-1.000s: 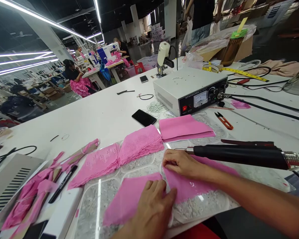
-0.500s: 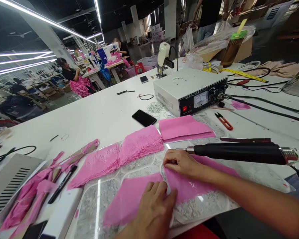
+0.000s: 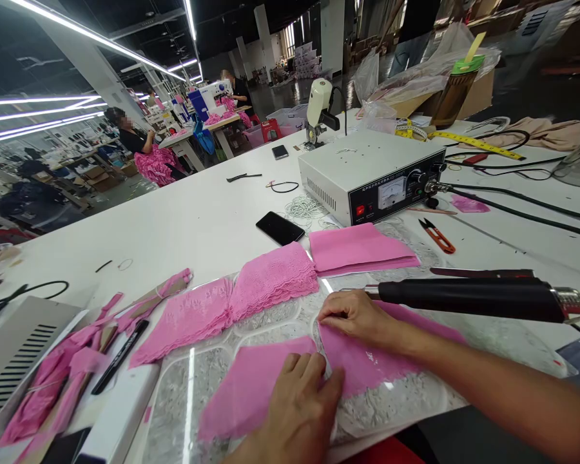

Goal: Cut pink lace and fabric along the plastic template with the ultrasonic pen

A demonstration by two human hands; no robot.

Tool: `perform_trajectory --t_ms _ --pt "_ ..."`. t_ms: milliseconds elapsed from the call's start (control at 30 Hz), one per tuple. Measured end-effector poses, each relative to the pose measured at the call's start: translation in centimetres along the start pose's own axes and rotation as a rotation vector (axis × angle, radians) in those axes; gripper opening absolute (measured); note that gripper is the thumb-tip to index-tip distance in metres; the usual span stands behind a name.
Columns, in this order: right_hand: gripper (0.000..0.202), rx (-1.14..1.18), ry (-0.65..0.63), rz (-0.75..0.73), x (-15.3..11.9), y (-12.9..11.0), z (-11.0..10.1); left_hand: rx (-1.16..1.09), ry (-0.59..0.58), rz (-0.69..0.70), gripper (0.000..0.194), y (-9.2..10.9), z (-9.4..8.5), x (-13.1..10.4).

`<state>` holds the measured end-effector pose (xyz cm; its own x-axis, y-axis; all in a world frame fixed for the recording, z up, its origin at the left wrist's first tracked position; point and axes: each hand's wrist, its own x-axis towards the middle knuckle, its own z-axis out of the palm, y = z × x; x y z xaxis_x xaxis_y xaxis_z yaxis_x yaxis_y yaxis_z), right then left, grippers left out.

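Note:
My left hand (image 3: 302, 396) lies on a pink fabric piece (image 3: 244, 383) with the thumb apart from the bent fingers, pressing it on the marbled mat (image 3: 171, 412). To its right, my right hand (image 3: 355, 316) has its fingertips pinched together at the upper left corner of a second pink fabric piece (image 3: 362, 367). Part of that piece is hidden under my right forearm. A black-handled tool with a metal tip (image 3: 468, 299) lies just behind my right hand. Farther back are stacks of pink lace pieces (image 3: 275, 280) and a folded pink fabric stack (image 3: 360, 248).
Behind the mat stand a grey control box (image 3: 372, 174) with a meter and a black phone (image 3: 279, 229). Orange thread snips (image 3: 437, 235) lie to the right. Pink straps (image 3: 53, 380), a black marker (image 3: 120, 356) and a vented case (image 3: 24, 351) are at left. People sit at sewing machines beyond.
Both hands and the fabric pieces stay where they were. The view shifts slightly, and the person standing in the background at upper right has moved.

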<state>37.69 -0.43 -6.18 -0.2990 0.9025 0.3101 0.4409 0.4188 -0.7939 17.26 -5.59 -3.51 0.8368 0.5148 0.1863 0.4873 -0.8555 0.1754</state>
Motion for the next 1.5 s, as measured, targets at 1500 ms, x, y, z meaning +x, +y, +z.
perform_trajectory --t_ms 1500 --pt "0.026 0.038 0.081 0.112 -0.1 -1.2 0.2 -0.204 0.078 -0.363 0.025 -1.3 0.1 4.0"
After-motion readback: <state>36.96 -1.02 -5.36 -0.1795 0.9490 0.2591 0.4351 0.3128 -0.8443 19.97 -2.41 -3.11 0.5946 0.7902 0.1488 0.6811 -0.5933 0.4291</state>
